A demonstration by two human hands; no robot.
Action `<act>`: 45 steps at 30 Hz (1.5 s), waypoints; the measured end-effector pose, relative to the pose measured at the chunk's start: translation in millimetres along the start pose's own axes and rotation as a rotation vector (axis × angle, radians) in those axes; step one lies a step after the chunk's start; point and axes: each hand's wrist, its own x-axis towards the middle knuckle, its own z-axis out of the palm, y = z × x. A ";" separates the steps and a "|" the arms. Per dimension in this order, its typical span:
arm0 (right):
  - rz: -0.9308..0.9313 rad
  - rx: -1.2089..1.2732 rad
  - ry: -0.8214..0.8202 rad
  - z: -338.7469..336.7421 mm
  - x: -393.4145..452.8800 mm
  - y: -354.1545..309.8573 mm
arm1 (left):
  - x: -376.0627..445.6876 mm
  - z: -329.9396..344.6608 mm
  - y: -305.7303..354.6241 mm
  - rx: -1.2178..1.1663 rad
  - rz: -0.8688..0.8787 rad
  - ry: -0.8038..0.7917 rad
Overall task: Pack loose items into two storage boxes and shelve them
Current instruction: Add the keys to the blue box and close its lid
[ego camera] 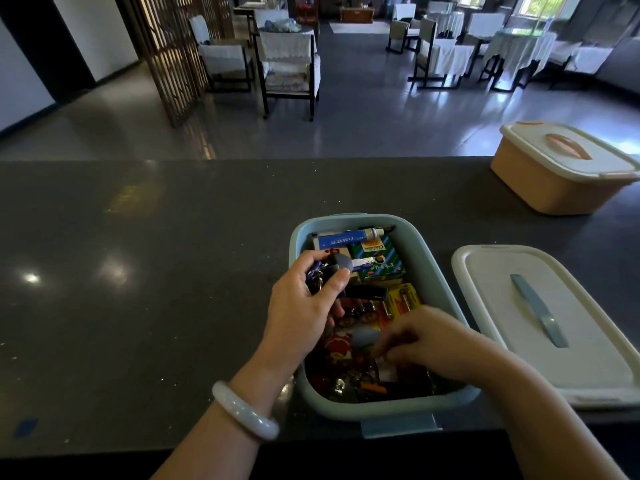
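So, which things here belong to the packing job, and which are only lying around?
Job: blue box with loose items, its white lid, closed orange box, left hand holding a small dark item, right hand in the box.

Around: counter, chairs, tables.

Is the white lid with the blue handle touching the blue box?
Apart. The head view shows a strip of dark counter between the white lid and the blue box along their facing sides.
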 end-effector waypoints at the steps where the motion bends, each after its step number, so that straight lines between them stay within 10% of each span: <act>1: 0.041 0.039 0.141 -3.7 -1.0 -0.2 | 1.2 -0.6 2.1 0.034 -0.007 -0.012; 3: 0.094 0.196 0.338 -12.3 -4.1 1.1 | 3.4 -1.6 8.0 0.058 -0.043 -0.041; 9: -0.049 0.678 0.158 -32.0 -21.9 -9.7 | -2.1 4.2 22.0 -0.152 -0.351 -0.345; 17: 0.067 -0.108 0.292 -35.7 -27.0 6.9 | -10.0 21.0 21.8 0.082 -0.536 -0.653; 45: -0.053 -0.365 0.091 -10.5 -10.7 8.2 | -18.4 8.2 19.5 0.957 0.123 -0.613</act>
